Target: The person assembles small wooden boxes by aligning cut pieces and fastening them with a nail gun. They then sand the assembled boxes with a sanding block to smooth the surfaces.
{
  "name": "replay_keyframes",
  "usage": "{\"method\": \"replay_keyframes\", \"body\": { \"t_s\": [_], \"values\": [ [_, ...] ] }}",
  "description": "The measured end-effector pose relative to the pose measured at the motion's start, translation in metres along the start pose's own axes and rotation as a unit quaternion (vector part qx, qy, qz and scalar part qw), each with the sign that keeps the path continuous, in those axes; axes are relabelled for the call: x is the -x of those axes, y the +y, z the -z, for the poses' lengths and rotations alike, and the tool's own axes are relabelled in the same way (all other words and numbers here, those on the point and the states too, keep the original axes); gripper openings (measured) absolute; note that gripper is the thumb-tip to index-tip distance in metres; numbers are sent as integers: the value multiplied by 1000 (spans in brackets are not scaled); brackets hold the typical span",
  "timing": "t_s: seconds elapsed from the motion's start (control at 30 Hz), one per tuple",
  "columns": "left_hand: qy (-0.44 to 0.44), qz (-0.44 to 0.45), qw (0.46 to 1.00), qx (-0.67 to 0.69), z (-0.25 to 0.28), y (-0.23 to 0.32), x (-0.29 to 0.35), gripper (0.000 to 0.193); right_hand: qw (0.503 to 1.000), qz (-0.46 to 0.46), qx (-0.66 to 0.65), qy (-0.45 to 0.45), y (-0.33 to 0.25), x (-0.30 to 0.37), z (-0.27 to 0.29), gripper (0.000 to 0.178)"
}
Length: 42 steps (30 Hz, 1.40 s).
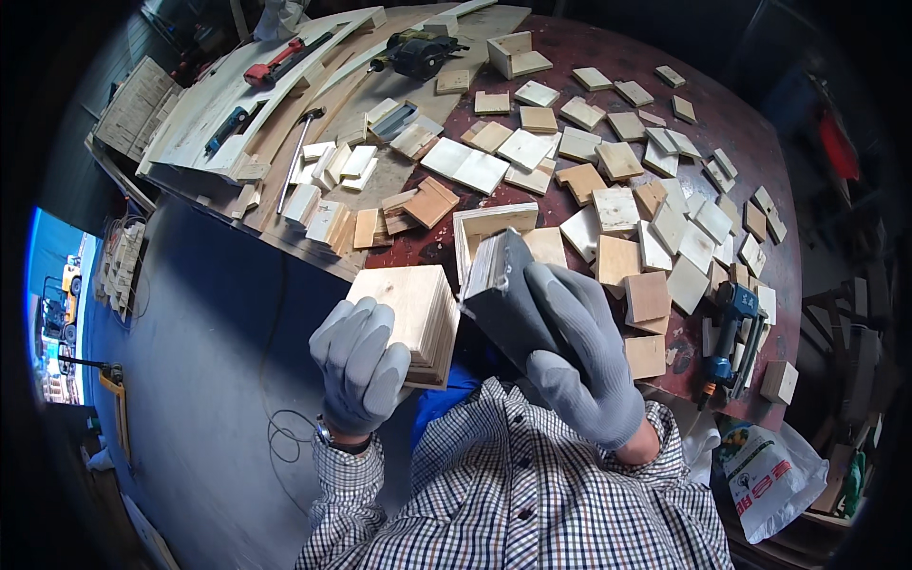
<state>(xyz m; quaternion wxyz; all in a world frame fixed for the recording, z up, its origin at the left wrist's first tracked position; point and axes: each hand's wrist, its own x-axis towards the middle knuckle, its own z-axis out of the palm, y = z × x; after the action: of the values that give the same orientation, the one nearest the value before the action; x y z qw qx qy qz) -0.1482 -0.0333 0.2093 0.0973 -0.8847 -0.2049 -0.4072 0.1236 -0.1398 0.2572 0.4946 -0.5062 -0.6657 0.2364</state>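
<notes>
My left hand (359,366), in a grey glove, is wrapped round the left side of a small plywood box (408,294). The box's pale flat face is up and its layered edges show on the right. My right hand (589,351), gloved too, grips a sanding block (508,304), which looks like layered wood wrapped in a dark grey sheet. The block is tilted, with its upper end near the box's right edge; I cannot tell whether they touch. Just beyond it, an open-sided wooden box piece (489,220) sits on the dark red table (684,123).
Many loose wood pieces (617,209) cover the table. A blue nail gun (731,337) lies at its right edge. Far left are a hammer (297,157), a red tool (274,65) and a dark power tool (418,55). A white plastic bag (771,475) hangs low right.
</notes>
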Motion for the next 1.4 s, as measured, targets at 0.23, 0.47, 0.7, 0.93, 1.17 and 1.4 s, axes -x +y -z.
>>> {"method": "replay_keyframes", "body": {
  "t_s": [0.23,0.47,0.7,0.93,1.17,1.4],
  "values": [
    [-26,-51,998,-23,-2,7,-4,31,993,35,94,-56,-7,-20,-18,67],
    [-64,1,998,-1,3,8,10,38,989,57,108,-83,-18,-3,-1,65],
    [-2,-55,998,-4,1,5,1,42,972,-45,229,-16,45,-31,-4,61],
    [-28,-40,998,38,-2,8,10,38,997,61,42,-31,6,-39,-17,67],
    [139,186,973,9,2,0,9,95,982,-88,22,-166,30,13,-11,69],
    [316,394,348,790,-20,6,21,81,884,-292,-356,82,32,3,-3,75]
  ]
}}
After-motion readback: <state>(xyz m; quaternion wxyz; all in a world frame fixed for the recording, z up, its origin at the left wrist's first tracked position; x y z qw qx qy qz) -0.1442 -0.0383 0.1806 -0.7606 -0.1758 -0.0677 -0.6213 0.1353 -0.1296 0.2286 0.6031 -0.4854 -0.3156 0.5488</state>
